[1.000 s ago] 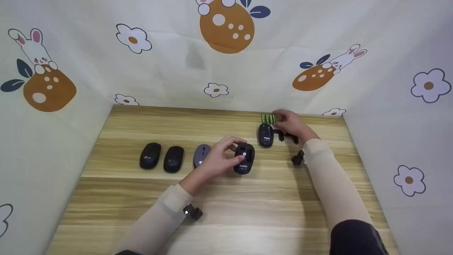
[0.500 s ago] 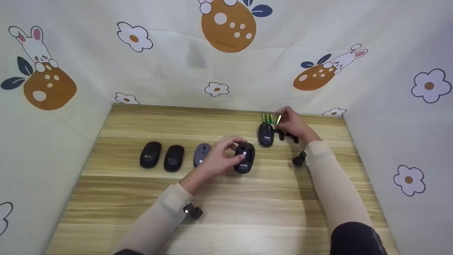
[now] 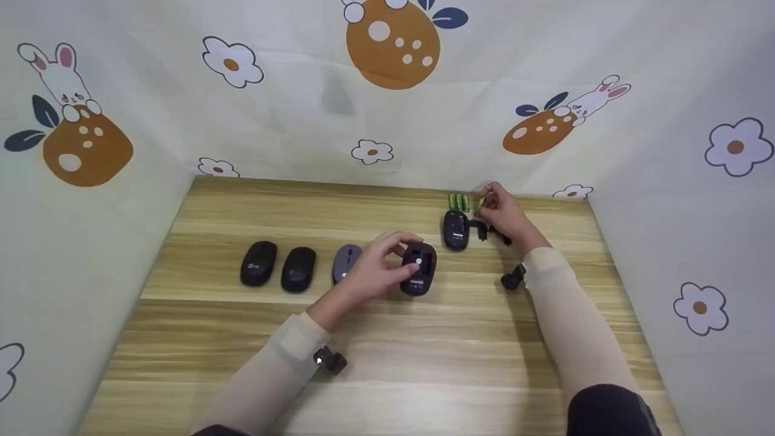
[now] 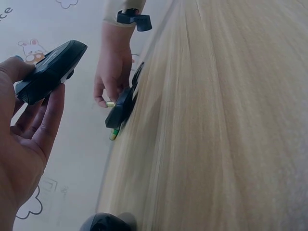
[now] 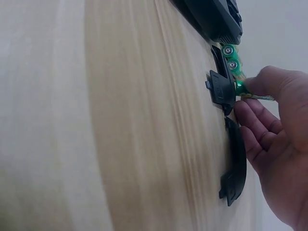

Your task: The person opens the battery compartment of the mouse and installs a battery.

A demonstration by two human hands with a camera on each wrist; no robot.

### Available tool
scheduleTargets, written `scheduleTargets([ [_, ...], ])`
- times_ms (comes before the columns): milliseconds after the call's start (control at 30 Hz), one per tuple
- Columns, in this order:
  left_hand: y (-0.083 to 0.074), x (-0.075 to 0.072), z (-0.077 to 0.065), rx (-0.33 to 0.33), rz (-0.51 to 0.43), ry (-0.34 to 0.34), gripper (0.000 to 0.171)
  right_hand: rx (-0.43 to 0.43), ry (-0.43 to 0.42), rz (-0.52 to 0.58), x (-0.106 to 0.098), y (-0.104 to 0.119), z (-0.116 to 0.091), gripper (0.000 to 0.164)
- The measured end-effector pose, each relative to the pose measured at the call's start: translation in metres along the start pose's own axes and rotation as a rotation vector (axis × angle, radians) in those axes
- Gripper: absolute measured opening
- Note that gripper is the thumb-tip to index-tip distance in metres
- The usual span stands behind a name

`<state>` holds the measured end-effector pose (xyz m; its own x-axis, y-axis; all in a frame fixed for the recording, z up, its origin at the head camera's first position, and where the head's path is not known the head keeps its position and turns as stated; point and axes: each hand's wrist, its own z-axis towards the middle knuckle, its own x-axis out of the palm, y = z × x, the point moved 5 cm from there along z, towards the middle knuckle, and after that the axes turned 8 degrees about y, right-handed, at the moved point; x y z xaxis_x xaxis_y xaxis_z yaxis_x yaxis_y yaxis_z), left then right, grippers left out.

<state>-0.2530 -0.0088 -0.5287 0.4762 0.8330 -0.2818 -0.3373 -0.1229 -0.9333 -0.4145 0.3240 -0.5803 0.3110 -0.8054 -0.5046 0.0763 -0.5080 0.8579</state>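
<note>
In the head view my left hand [image 3: 374, 271] grips a black computer mouse [image 3: 426, 280] with its underside up and an uncovered battery slot showing. The left wrist view shows this mouse [image 4: 54, 70] raised off the table between thumb and fingers. At the back right, my right hand [image 3: 504, 213] pinches a green battery [image 3: 481, 204] between thumb and fingertips. Three more green batteries [image 3: 458, 202] stand in a row just left of it. Close below lie a second black mouse [image 3: 455, 231] and two black battery covers [image 5: 222, 90], which sit beside the right fingers.
A grey mouse [image 3: 344, 261] lies partly hidden behind my left hand. Farther left are two black mice [image 3: 258, 264] on the wooden table [image 3: 387, 375]. A patterned cloth wall [image 3: 290, 121] rises along the table's back edge, close to the batteries.
My right hand has drawn one battery away from the row, slightly to the right, and tilted it. The left hand and its mouse have stayed in place.
</note>
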Motion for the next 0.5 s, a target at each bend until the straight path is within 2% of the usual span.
scheduleTargets([
  [133,-0.001,0.000,0.000,0.003,-0.005,0.002,0.045,-0.026,-0.047,0.008,-0.001,0.001,-0.004,0.031],
  [367,0.001,0.000,0.001,-0.011,-0.009,-0.002,0.046,-0.085,-0.147,0.167,-0.003,0.013,-0.015,0.035],
  [500,0.001,0.000,0.001,-0.011,0.006,-0.004,0.046,-0.099,-0.186,0.213,-0.002,0.026,-0.024,0.033],
])
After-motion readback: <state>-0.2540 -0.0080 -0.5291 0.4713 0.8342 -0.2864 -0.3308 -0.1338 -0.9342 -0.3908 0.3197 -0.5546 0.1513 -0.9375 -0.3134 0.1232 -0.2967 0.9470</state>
